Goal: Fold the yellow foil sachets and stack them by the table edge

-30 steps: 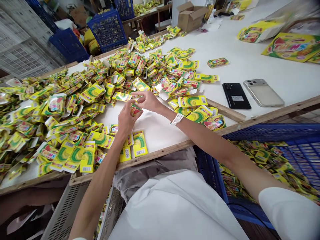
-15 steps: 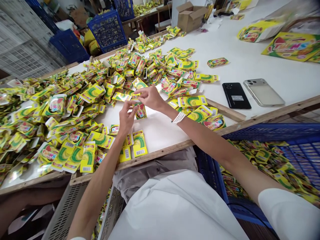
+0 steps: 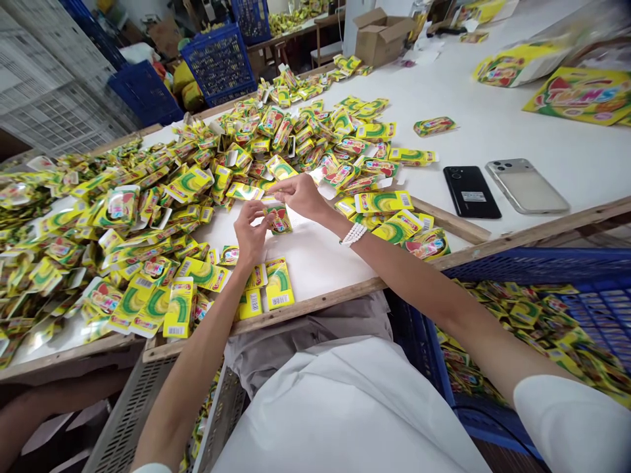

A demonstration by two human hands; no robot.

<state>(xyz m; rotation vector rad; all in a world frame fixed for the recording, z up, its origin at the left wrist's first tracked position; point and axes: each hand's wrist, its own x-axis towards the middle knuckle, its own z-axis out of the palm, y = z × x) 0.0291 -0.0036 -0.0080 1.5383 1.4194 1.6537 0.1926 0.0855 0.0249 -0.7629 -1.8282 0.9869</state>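
Note:
My left hand [image 3: 251, 231] is closed, thumb and fingers pinching a small yellow and green candy box [image 3: 280, 221] with a fruit picture, held just over the white table. Right above that box is my right hand [image 3: 302, 195], wearing a white bead bracelet. Its thumb and index finger are pressed together; what lies between them, if anything, is hidden. Behind both hands spreads a large pile of the same small boxes [image 3: 190, 182], some with white flaps sticking out. Several boxes [image 3: 279, 284] lie flat by the table's front edge, near my left forearm.
A black phone [image 3: 472, 192] and a clear-cased phone [image 3: 527, 186] lie to the right. A wooden strip [image 3: 446, 220] borders the boxes there. Below the table, a blue crate [image 3: 594, 309] holds more boxes. A cardboard box [image 3: 382, 41] stands at the back. Another person's arm [image 3: 64, 397] shows lower left.
The candy box in my left hand has tilted from upright. My hands stay close together, and the whole view has shifted slightly.

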